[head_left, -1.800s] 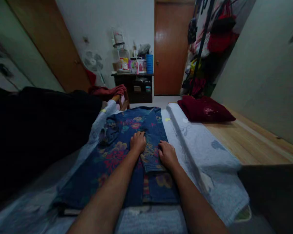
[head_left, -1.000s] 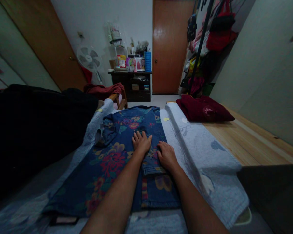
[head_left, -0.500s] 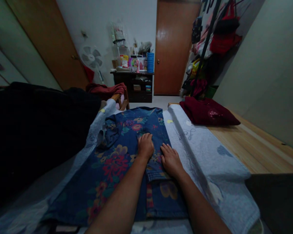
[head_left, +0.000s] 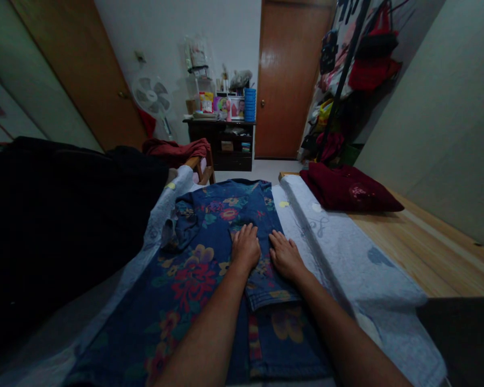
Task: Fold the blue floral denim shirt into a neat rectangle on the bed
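Note:
Spread out before me is a blue floral shirt (head_left: 201,269) with red and yellow flowers. Its right sleeve (head_left: 272,293) lies folded back over the body, cuff towards me, while the other sleeve (head_left: 179,226) sits bunched at the left. My left hand (head_left: 246,247) rests on the folded sleeve's left edge, fingers stretched forward. On the right edge of the same sleeve lies my right hand (head_left: 285,252), flat with its fingers extended. Neither hand grasps the cloth.
A pale printed bedsheet (head_left: 347,252) lies under the shirt. A folded maroon garment (head_left: 350,188) sits on the wooden board at right. Dark clothing (head_left: 64,226) is heaped at left. Farther back stand a fan (head_left: 152,97), a dark cabinet (head_left: 213,145) and a door (head_left: 282,80).
My view has tilted and shifted slightly. My right hand has slid a little forward along the sleeve; my left hand stays on its left edge. The shirt keeps its layout.

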Motion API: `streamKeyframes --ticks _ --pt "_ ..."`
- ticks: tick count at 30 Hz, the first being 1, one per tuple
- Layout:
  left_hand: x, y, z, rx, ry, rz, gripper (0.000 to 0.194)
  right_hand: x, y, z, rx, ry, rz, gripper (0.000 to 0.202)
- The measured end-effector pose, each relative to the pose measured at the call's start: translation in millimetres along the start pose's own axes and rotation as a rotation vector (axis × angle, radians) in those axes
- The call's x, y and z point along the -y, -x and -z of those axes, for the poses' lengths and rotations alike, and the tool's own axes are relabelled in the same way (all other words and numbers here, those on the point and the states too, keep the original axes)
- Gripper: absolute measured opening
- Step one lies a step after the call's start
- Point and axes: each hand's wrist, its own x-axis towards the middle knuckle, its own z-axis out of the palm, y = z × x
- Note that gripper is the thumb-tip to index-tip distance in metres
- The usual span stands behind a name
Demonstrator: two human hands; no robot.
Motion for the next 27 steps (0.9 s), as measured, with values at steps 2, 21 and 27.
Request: streamKeyframes --ticks 2,21,27 --pt "0.0 -0.4 0.1 0.004 0.003 0.005 0.045 -2.3 -11.8 -0.5 0.0 0.005 -0.006 0.053" --pt "0.7 -1.7 -3.2 -0.009 -0.015 -0.003 0.044 -24.0 -86.0 -6.5 -0.041 0.012 -0.019 0.056" --pt "-1.6 -2.9 -1.4 0.003 -0.032 0.004 0.046 -25.1 -87.9 -6.3 -0.053 0.003 -0.023 0.057"
